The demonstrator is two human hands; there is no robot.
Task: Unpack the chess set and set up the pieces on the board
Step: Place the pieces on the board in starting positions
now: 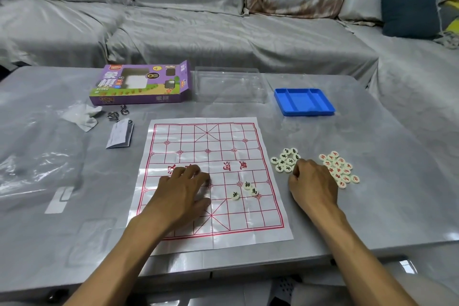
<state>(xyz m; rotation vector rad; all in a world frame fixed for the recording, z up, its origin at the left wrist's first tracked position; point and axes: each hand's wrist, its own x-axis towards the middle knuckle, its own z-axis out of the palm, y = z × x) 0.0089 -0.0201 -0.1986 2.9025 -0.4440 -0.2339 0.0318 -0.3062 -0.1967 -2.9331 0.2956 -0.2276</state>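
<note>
Both hands work: left hand lies flat, fingers spread, likely pinning the board; right hand curls at the black pile, contents hidden; 3 pieces between them

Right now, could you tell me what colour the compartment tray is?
Blue; the tray shows best in the head view.

Just two bare arms coming in from the bottom of the frame — no sleeves anywhere, forearms uncovered right down to the bottom edge. Left hand and right hand are both bare too — no rings, watch, bracelet or gloves showing, fingernails too small to make out.
</note>
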